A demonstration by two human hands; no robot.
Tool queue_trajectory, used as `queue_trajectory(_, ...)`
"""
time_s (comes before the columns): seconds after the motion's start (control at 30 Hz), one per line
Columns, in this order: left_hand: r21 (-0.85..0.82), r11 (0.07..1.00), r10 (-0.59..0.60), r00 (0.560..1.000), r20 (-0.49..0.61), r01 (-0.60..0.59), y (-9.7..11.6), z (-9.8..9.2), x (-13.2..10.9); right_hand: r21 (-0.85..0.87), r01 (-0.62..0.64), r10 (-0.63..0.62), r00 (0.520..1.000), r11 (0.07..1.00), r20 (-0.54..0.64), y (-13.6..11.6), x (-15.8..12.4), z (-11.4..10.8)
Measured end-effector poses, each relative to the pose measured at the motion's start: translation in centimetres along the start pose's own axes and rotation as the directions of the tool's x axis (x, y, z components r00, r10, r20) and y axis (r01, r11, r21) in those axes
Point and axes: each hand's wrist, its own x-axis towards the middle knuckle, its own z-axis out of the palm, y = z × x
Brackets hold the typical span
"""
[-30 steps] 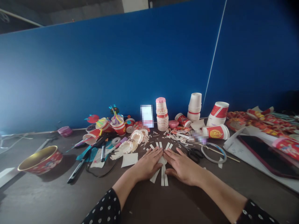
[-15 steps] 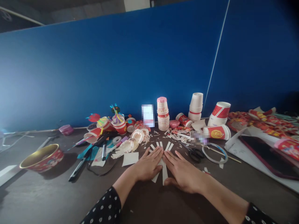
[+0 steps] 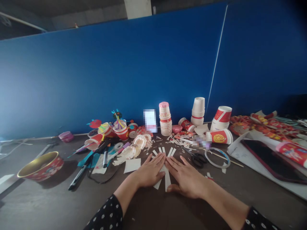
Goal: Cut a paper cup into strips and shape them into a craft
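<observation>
My left hand (image 3: pixel 150 171) and my right hand (image 3: pixel 185 176) lie flat on the dark table, fingers apart, fingertips nearly meeting. Under them sits the centre of a star of white paper strips (image 3: pixel 167 180), which fan out above and below my hands. Neither hand grips anything. A cut white paper square (image 3: pixel 131 165) lies just left of my left hand. Beyond it are fringed, cut-up paper cups (image 3: pixel 128 152). Black-handled scissors (image 3: pixel 198 160) lie nearest my right hand, beside a thin plastic ring (image 3: pixel 217 163).
Paper scraps litter the table. Stacked paper cups (image 3: pixel 165 123) and white foam cups (image 3: pixel 198 111) stand by a blue partition (image 3: pixel 120 70). Pens and tape lie at left, near a red bowl with a gold interior (image 3: pixel 40 166). A dark tablet (image 3: pixel 263 156) and red printed paper lie at right.
My fingers have spread slightly and my hands now cover more of the lower strips. The camera view has shifted a little.
</observation>
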Motion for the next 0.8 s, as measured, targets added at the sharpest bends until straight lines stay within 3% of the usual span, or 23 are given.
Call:
queue_trajectory(0.1, -0.001, 1.0, 0.0, 1.0, 0.0, 0.0, 0.0, 0.0, 0.0, 0.01, 0.013, -0.014, 0.999, 1.0, 0.051, 0.3, -0.3, -0.7)
queue_trajectory(0.27, 0.019, 1.0, 0.0, 1.0, 0.009, 0.0, 0.0, 0.1, 0.0, -0.006, 0.099, -0.098, 0.995, 0.995, 0.023, 0.7, -0.6, -1.5)
queue_trajectory(0.53, -0.045, 0.998, 0.036, 0.999, -0.036, -0.038, -0.5, 0.3, 0.1, -0.134, 0.042, -0.044, 0.999, 0.99, -0.013, -0.9, 0.5, -1.2)
queue_trajectory(0.67, -0.137, 0.986, 0.073, 0.983, -0.171, -0.097, -1.5, 0.2, -0.3, -0.087, 0.067, -0.072, 0.995, 0.994, -0.063, -0.4, 0.4, -1.3)
queue_trajectory(0.8, -0.135, 0.965, 0.17, 0.925, -0.34, -0.226, -1.9, 0.0, -0.5, -0.039, 0.081, -0.084, 0.993, 0.996, -0.088, 0.4, 0.2, -1.7)
